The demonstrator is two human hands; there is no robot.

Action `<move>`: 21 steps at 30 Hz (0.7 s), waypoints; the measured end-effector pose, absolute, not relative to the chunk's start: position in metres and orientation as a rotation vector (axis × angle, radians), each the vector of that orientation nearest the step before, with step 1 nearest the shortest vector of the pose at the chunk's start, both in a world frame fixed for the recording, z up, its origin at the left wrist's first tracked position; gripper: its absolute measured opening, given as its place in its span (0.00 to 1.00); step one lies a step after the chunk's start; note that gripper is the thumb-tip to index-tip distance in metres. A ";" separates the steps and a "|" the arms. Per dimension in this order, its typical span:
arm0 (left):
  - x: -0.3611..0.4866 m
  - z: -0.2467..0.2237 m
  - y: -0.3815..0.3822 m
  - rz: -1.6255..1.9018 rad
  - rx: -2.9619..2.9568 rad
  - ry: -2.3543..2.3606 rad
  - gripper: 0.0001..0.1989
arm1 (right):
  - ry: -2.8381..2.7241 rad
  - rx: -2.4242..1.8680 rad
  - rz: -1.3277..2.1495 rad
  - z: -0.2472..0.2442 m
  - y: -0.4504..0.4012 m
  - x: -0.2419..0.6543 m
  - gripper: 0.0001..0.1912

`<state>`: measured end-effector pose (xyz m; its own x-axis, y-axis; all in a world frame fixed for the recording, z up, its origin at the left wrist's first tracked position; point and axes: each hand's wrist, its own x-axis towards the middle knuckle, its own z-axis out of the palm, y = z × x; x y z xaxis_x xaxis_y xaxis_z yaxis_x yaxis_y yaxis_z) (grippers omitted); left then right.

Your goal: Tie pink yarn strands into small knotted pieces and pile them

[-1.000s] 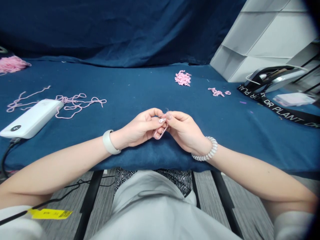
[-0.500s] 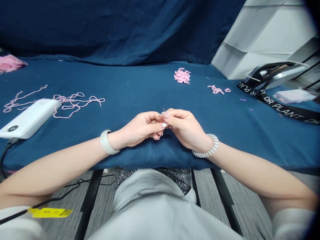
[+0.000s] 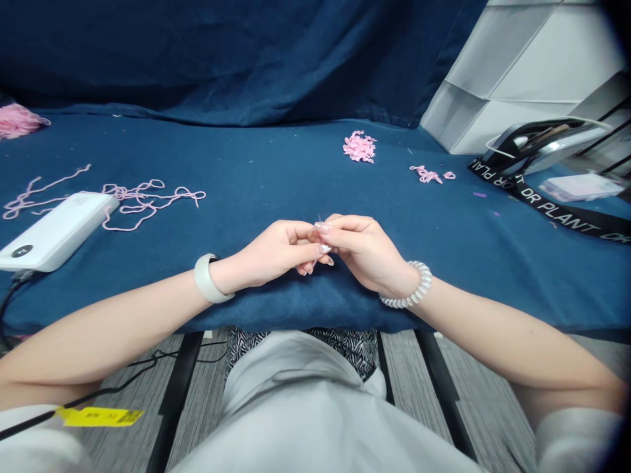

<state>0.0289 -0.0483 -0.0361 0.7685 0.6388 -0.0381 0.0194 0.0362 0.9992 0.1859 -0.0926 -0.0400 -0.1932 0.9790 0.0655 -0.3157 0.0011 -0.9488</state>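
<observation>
My left hand [image 3: 276, 255] and my right hand [image 3: 359, 251] meet above the front edge of the blue cloth, fingertips pinched together. Between them is a small piece of pink yarn [image 3: 315, 266], mostly hidden by my fingers. Only a thin fibre [image 3: 319, 219] rises above the pinch. A pale watch band [image 3: 207, 278] circles my left wrist, and a coiled white bracelet [image 3: 411, 289] circles my right. The nearest loose yarn is a long tangled pink strand [image 3: 142, 200], off to the left of my left hand.
On the blue-covered table [image 3: 444, 263] are a white power bank [image 3: 54, 231], a pile of pink yarn snippets [image 3: 359, 146], smaller bits [image 3: 426, 175], and a pink bundle [image 3: 14, 121]. A black lanyard [image 3: 557, 211], silver pouch [image 3: 542, 146], and small plastic box [image 3: 579, 187] lie right.
The pink loop that hung below my fingers a second ago is now almost entirely hidden. My hands have closed in around it, and the view has tilted slightly.
</observation>
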 end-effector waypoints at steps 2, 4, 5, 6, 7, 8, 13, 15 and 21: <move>0.029 -0.037 -0.048 0.507 1.454 0.569 0.07 | -1.111 -0.857 1.481 -0.040 -0.092 0.186 0.10; 0.029 -0.037 -0.048 0.498 1.392 0.584 0.09 | -1.075 -0.872 1.475 -0.041 -0.091 0.186 0.11; 0.029 -0.036 -0.048 0.490 1.340 0.589 0.09 | -1.061 -0.872 1.456 -0.041 -0.090 0.186 0.11; 0.029 -0.036 -0.047 0.476 1.279 0.586 0.09 | -1.052 -0.865 1.428 -0.041 -0.090 0.186 0.11; 0.028 -0.035 -0.046 0.453 1.217 0.575 0.10 | -1.051 -0.856 1.396 -0.042 -0.090 0.186 0.11; 0.027 -0.035 -0.045 0.417 1.158 0.557 0.10 | -1.058 -0.852 1.371 -0.042 -0.090 0.186 0.12; 0.023 -0.035 -0.039 0.193 1.017 0.515 0.12 | -1.140 -0.883 1.305 -0.044 -0.091 0.186 0.13; 0.022 -0.037 -0.037 0.177 1.008 0.527 0.12 | -1.185 -0.860 1.304 -0.044 -0.091 0.186 0.12; 0.023 -0.041 -0.040 0.274 1.111 0.476 0.12 | -1.262 -0.835 1.250 -0.042 -0.091 0.188 0.10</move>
